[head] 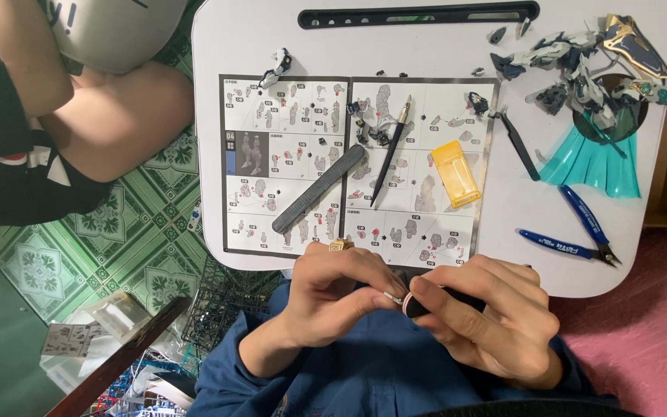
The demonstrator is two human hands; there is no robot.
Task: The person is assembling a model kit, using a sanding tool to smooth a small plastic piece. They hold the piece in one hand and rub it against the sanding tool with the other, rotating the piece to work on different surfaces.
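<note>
My left hand point(333, 297) and my right hand point(488, 316) meet just below the white table's point(503, 216) front edge, over my blue sleeves. The right hand grips a dark pen-like tool with a pink and white ring point(409, 303) at its end. The left hand pinches a tiny white part point(391, 297) against that tool's tip. A gold ring sits on a left finger. An open instruction booklet point(357, 166) lies on the table just beyond my hands.
On the booklet lie a grey file point(319, 189), a hobby knife point(391, 150) and a yellow box point(455, 173). Black tweezers point(520, 147), blue nippers point(580, 232) and a model figure on a teal stand point(592, 93) sit right. Another person's legs point(79, 108) are at left; plastic runners point(225, 309) lie on the floor.
</note>
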